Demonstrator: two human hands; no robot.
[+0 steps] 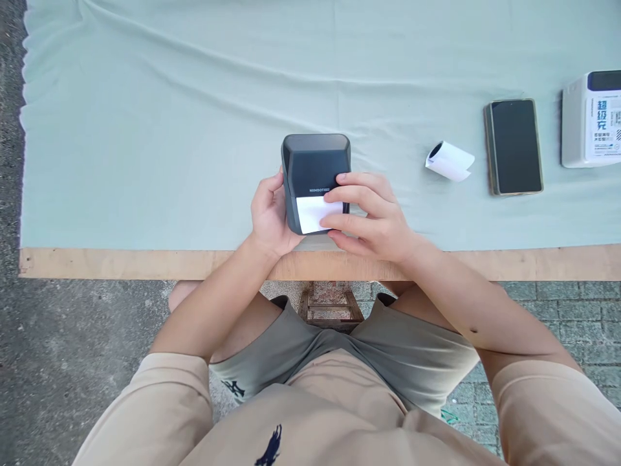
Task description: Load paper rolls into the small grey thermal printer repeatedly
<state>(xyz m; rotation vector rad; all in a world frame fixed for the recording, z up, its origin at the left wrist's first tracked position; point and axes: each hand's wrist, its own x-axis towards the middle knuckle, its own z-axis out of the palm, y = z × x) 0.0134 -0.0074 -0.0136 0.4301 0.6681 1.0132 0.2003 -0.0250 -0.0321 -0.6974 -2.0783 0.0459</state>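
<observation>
In the head view, a person is sitting at a desk (121,264) and holding a black handheld device (315,165), marked NIIMBOT, near the edge closest to them. Whether its underside is touching the pale green cloth (169,142), the picture is not showing. The left grip (272,217) is clamping on the device's left side, the thumb lying along the edge and the palm cupping the lower corner. The right grip (378,217) is spreading its fingers over the right side, and some fingertips are resting on a piece of white paper (310,213) that is covering the lower front. Its thumb is hiding, so I cannot tell whether that grip is pinching anything. Whether the paper is lying loose or coming out of a slot is also staying unclear.

Good handling here is depending, I judge, on the left grip bearing the weight while the right fingers are working lightly. Flat, even fingertip pressure is suiting the paper best; a hard or slanting push is risking a crease or a skewed edge. The device's smooth casing is probably calling for a secure palm, too.

To the right, a curled roll of white paper (453,162), a phone (515,145) and a white box-shaped unit (575,126) are lying well apart from both hands.
</observation>
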